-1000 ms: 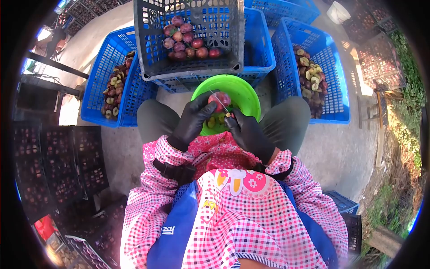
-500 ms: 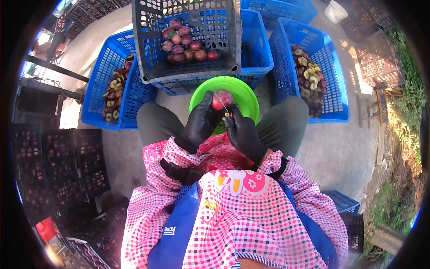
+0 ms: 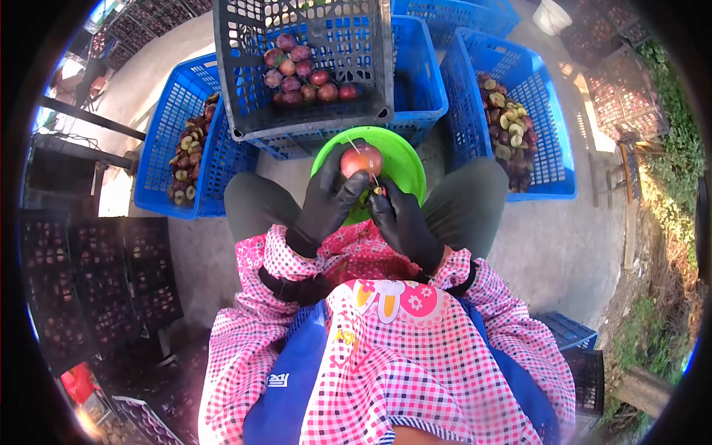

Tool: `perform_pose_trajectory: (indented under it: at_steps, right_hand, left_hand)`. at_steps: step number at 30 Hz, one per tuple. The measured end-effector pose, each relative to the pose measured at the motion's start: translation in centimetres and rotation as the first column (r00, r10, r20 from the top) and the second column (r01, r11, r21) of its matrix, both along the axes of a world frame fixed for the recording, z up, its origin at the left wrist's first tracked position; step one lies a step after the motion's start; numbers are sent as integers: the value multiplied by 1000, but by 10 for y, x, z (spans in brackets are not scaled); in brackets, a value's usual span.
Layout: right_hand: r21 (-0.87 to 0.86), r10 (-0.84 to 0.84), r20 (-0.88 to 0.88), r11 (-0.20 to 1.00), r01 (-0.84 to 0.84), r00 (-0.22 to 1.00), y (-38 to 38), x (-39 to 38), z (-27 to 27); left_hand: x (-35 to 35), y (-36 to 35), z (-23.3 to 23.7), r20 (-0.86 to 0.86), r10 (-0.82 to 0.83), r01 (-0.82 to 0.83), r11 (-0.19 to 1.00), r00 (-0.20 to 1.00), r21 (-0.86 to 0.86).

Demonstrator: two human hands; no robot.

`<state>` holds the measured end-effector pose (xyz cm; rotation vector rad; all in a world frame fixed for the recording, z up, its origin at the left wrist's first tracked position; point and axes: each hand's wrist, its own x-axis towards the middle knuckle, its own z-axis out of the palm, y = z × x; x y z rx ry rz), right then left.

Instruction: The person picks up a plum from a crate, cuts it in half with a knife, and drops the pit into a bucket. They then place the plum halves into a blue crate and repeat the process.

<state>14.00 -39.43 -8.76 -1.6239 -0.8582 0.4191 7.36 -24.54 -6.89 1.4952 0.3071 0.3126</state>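
Just beyond the green tub point(image 3: 409, 159), a black crate point(image 3: 311, 119) bears fruit point(image 3: 305, 68); left fingers point(image 3: 354, 186) clasp a plum point(image 3: 363, 161), right fingers point(image 3: 384, 212) pinch a knife point(image 3: 379, 190).

"Your count?"

"One left hand point(image 3: 326, 204), one right hand point(image 3: 403, 222), one knife point(image 3: 379, 190), one held fruit point(image 3: 363, 160)"

"What else?"

"One green bowl point(image 3: 415, 167), one white bucket point(image 3: 552, 18), two blue crates point(image 3: 546, 115) of cut fruit point(image 3: 510, 122); black crates point(image 3: 96, 278), too dim to count"
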Motion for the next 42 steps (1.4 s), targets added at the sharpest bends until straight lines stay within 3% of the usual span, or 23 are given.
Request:
perform_pose_trajectory:
  at_steps: [4, 6, 8, 9, 10, 11, 12, 14, 15, 17, 18, 20, 22, 23, 24, 25, 29, 30, 33, 37, 39, 40, 42]
  right_hand:
    - [-103, 18, 52, 995, -12, 998, 1, 2, 2]
    - [-109, 11, 48, 994, -6, 999, 0, -3, -2]
    - [-109, 15, 67, 994, -7, 998, 1, -1, -2]
    - [-65, 18, 69, 998, -13, 997, 0, 0, 0]
    - [-18, 19, 76, 1000, -18, 997, 1, 2, 2]
    - [-15, 16, 81, 1000, -15, 997, 2, 3, 2]
    - [-17, 13, 54, 1000, -12, 998, 1, 2, 2]
    - [-14, 21, 25, 1000, -20, 999, 4, 2, 1]
    - [-49, 1, 51, 999, 2, 999, 4, 1, 0]
    - [-88, -21, 76, 996, 28, 997, 4, -2, -3]
    - [-36, 28, -168, 999, -35, 985, 4, -2, -5]
    - [27, 88, -398, 996, -84, 913, 0, 5, 3]
    - [18, 178, -892, 932, -362, 416, -8, 24, 28]
    - [20, 178, -892, 934, -357, 415, -6, 19, 24]
    - [68, 151, -677, 987, -143, 721, -1, 14, 16]
    - [186, 30, -387, 982, 46, 921, 1, 11, 12]
    - [-235, 64, 290, 972, 6, 955, 0, 47, 35]
    - [-234, 70, 296, 972, 1, 953, 3, 50, 35]
    - [-205, 100, -15, 973, -101, 995, 9, 44, 21]
    - [13, 15, -198, 1000, -12, 980, 13, 35, 9]
    - [-62, -14, 78, 998, 19, 997, 11, 36, 30]
    - [-69, -10, 75, 998, 15, 997, 9, 37, 34]
    - [-39, -8, 418, 999, 27, 908, 8, 41, 35]
  left_hand:
    - [2, 7, -8, 44, -2, 5, 997, 999, -75]
    - [2, 4, -19, 129, -4, 99, 662, 992, -743]
    - [-4, 5, -13, 171, -12, 129, 707, 985, -695]
    - [-7, 6, -2, 99, -25, 56, 944, 995, -324]
    - [-6, 8, 5, 33, -4, 0, 993, 999, 120]
    - [1, 9, 3, 235, -2, -119, 858, 972, 499]
    - [0, 7, 2, 235, -5, -116, 859, 972, 499]
    - [-3, 4, 4, 111, 20, -22, 1000, 994, 19]
    - [-4, 5, -3, 106, 21, -23, 1000, 994, 21]
    - [-4, 4, -15, 82, -11, 42, 921, 997, -388]
    - [-3, 5, -15, 84, -11, 43, 920, 996, -390]
    - [-5, 9, -11, -18, 16, -14, 990, 1000, 138]
    - [-5, 16, -10, -52, 3, 12, 958, 999, 285]
    - [-5, 19, -11, -94, -7, 46, 906, 996, 421]
    - [-4, 22, -18, -94, -8, 47, 905, 996, 422]
    - [-3, 24, -31, -75, -38, 48, 989, 996, 142]
    - [-6, -1, -16, 24, -113, 107, 826, 993, -553]
    - [-2, -6, -17, 30, -107, 106, 827, 994, -552]
    - [-1, -14, -29, 37, 56, -56, 998, 998, -7]
    - [3, -15, -28, 52, 129, -133, 987, 990, 93]
    - [8, -13, -6, -233, -59, -41, 914, 971, -403]
    - [8, -13, -4, -236, -57, -45, 912, 970, -408]
    - [7, -16, -4, 46, -231, 163, 517, 972, -841]
